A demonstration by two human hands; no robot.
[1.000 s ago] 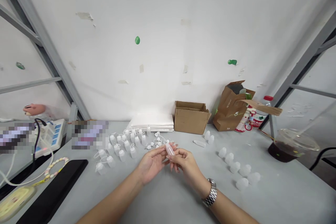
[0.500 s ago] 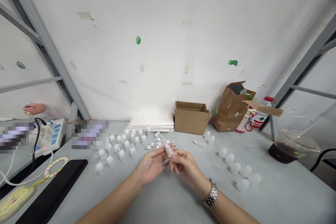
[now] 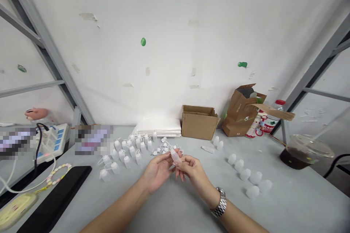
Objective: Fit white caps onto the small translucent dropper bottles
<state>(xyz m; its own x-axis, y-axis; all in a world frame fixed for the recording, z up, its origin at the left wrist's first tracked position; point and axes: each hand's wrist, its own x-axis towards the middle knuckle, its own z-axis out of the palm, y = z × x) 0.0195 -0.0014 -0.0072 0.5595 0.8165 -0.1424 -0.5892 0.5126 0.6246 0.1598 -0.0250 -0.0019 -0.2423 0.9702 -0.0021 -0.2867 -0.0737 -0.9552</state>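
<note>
A small translucent plastic squeeze bottle (image 3: 175, 156) is tilted between my two hands above the middle of the table. My right hand (image 3: 193, 172) pinches its lower part with thumb and fingers. My left hand (image 3: 158, 171) has its fingers at the bottle's upper part, palm partly turned up. A white cap piece at the bottle's top is partly hidden by the fingers. Just behind my hands lies a pile of loose white caps (image 3: 164, 148). Several capped bottles (image 3: 132, 151) stand to the left, and several uncapped bottles (image 3: 245, 174) stand to the right.
Against the wall are a white stack (image 3: 158, 128), a cardboard box (image 3: 200, 123) and a brown paper bag (image 3: 237, 114). A lidded drink cup (image 3: 303, 153) sits at right. One bottle lies on its side (image 3: 208, 149). A long black object (image 3: 58, 196) and a power strip (image 3: 57, 142) are at left.
The bottle has shifted slightly up and to the left in my hands, and its top is now more covered by my left fingers. The things on the table look unchanged.
</note>
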